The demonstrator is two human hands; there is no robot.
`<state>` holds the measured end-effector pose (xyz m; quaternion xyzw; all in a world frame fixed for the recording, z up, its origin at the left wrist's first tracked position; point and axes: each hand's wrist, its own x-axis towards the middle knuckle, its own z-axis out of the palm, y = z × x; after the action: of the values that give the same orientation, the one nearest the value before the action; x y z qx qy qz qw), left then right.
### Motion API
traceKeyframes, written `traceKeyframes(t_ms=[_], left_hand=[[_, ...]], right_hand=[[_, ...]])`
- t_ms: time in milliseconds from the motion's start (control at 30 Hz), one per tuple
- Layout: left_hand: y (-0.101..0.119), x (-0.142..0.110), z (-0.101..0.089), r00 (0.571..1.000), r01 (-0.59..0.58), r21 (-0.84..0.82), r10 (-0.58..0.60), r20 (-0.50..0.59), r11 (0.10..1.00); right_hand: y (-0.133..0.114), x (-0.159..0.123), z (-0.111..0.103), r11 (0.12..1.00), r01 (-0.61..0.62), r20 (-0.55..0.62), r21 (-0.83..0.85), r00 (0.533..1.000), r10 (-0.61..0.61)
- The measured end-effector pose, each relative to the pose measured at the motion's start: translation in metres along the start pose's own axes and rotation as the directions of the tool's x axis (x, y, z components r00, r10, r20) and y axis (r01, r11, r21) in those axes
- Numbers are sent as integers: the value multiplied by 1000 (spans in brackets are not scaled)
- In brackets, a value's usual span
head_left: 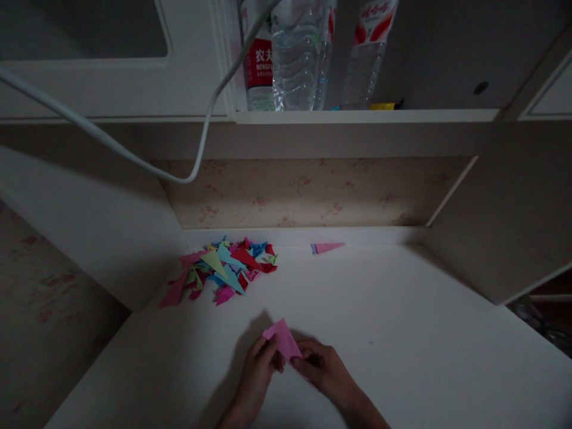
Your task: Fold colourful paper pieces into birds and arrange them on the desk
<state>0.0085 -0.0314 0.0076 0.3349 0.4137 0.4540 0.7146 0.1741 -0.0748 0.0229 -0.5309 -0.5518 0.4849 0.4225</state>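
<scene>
A small folded piece of pink paper point(285, 339) is held above the white tabletop point(357, 322), near its front. My left hand point(260, 369) pinches its left side, with the thumb lying on the paper. On the paper's lower right corner, my right hand point(325, 370) has its thumb and forefinger closed. Farther back on the left lies a heap of folded paper pieces point(232, 262) in red, pink, blue, green and yellow. A single pink paper triangle point(329, 247) rests alone by the back edge, its tip towards the right.
A shelf point(366, 117) overhangs the back of the table, with several plastic bottles point(295, 65) on it. A white cable point(179, 177) loops down at the upper left. Side panels point(496, 238) bound the table, and a floral-patterned wall point(304, 193) stands behind.
</scene>
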Motion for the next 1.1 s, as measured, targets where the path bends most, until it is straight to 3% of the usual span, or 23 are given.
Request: traceKeyframes(t_ms=[167, 333, 467, 633, 933, 1100], left_hand=[[5, -1, 2, 998, 55, -120, -59, -28, 991], [6, -2, 3, 994, 93, -125, -100, -53, 988], [4, -1, 3, 993, 101, -121, -108, -53, 987], [2, -1, 2, 992, 109, -103, -115, -53, 989], [5, -2, 4, 990, 124, -104, -130, -60, 987], [3, -1, 5, 991, 116, -101, -123, -60, 988]], right_hand=[[-7, 0, -4, 996, 80, 55, -39, 995, -78], [0, 0, -2, 981, 17, -66, -193, 997, -30], [9, -1, 1, 976, -9, -152, -219, 988, -25], [7, -1, 3, 967, -11, -179, -255, 983, -36], [8, -1, 3, 965, -28, -190, -263, 981, -23], [9, 0, 1, 986, -45, -211, -160, 977, 10]])
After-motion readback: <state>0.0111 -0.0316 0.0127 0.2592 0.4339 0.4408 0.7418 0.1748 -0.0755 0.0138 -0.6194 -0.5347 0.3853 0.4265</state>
